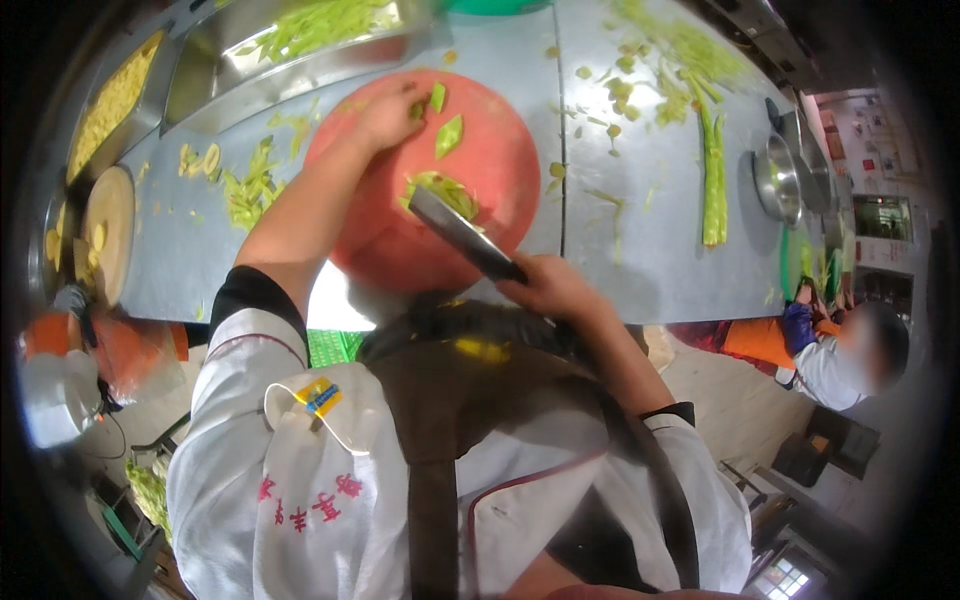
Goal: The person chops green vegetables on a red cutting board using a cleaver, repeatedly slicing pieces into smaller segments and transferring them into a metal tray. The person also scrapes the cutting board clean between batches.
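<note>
Right hand has the cleaver gripped, left hand curled, can't tell if holding anything; green slices on red board might scatter if the blade sweeps wide.

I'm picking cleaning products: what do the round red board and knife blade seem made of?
Red board: probably plastic, fairly matte, judging by its solid colour without visible grain. Knife blade: likely steel, smooth, given its grey metallic sheen.

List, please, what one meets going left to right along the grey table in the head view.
Round wooden board, green sliced vegetable pile, round red cutting board, long green stalks, round silver metal bowl.
</note>
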`<state>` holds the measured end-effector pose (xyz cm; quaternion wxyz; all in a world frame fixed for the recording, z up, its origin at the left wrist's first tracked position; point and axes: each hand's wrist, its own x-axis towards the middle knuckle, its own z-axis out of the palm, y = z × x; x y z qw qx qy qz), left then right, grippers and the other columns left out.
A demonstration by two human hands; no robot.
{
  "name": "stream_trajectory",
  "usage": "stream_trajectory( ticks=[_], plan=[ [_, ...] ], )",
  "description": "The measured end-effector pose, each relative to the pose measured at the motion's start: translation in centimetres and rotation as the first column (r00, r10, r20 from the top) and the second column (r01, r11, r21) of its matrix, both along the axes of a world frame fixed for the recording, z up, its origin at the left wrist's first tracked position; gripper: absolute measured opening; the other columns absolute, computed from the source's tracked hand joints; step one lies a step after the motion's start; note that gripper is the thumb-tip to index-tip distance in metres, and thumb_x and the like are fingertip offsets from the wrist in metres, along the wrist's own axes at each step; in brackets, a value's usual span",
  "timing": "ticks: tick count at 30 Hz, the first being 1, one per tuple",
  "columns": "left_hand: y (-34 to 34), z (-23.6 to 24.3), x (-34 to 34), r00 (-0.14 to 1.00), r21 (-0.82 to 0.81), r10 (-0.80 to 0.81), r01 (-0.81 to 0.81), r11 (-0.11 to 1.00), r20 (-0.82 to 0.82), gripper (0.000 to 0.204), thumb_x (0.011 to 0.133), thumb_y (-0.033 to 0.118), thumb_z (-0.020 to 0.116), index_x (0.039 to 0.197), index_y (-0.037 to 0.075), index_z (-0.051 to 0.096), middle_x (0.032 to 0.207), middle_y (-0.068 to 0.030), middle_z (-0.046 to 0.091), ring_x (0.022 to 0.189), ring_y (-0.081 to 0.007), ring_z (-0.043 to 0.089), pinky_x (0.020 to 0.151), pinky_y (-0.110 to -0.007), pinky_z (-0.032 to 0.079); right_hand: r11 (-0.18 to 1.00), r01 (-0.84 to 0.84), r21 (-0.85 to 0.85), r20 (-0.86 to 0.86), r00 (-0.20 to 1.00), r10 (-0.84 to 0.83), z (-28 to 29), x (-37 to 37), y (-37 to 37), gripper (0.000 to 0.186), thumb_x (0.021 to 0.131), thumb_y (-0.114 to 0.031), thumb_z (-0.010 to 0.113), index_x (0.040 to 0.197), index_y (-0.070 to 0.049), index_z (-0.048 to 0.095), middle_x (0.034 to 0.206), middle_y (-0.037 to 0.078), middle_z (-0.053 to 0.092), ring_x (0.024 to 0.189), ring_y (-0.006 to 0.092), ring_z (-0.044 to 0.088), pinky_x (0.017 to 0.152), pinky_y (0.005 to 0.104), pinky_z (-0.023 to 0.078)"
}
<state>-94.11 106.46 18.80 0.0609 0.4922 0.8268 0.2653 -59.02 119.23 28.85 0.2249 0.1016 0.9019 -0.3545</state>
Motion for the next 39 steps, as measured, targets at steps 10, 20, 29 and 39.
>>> stream_trajectory(
  ticks=[10,20,29,39],
  plan=[
    [-5.9,2.6,2.4,0.99,-0.103,0.101,-0.112,0.988,-0.103,0.052,0.08,0.028,0.075,0.125,0.004,0.062,0.124,-0.0209,0.059,0.116,-0.0383,0.057,0.103,-0.042,0.045,0.995,0.098,0.013,-0.091,0.991,-0.096,-3.6,-3.2,-1.0,0.034,0.088,-0.037,0.063,0.098,-0.005,0.06,0.09,0.023,0.067,0.088,0.0436,0.064,0.077,0.0514,0.049],
    [-7.7,1.2,15.8,0.949,0.062,0.201,-0.222,0.973,0.243,0.054,0.079,0.022,0.08,0.124,-0.002,0.059,0.123,-0.0219,0.055,0.107,-0.0422,0.059,0.091,-0.045,0.05,0.98,0.072,0.187,-0.33,0.944,-0.006,-4.1,-5.6,-2.5,0.034,0.086,-0.034,0.063,0.098,-0.002,0.06,0.081,0.022,0.067,0.079,0.0437,0.064,0.071,0.0522,0.051],
    [-9.3,0.2,14.9,0.974,0.25,-0.069,0.124,0.96,-0.218,0.025,0.077,0.006,0.068,0.102,0.004,0.065,0.11,-0.0126,0.063,0.102,-0.0337,0.06,0.085,-0.043,0.051,0.959,0.028,0.281,-0.376,0.923,0.084,-4.0,-5.1,-2.4,0.028,0.085,-0.027,0.062,0.096,-0.002,0.06,0.074,0.019,0.067,0.072,0.0415,0.066,0.064,0.0523,0.052],
    [-9.4,-0.2,14.8,0.971,0.275,-0.083,0.145,0.95,-0.224,0.027,0.078,0.002,0.068,0.105,0.001,0.064,0.11,-0.0145,0.063,0.103,-0.035,0.059,0.089,-0.043,0.051,0.931,-0.012,0.364,-0.217,0.971,0.098,-1.3,-5.2,-4.1,0.026,0.086,-0.026,0.059,0.098,-0.002,0.06,0.08,0.019,0.068,0.075,0.0419,0.065,0.068,0.0524,0.051]
  ],
)
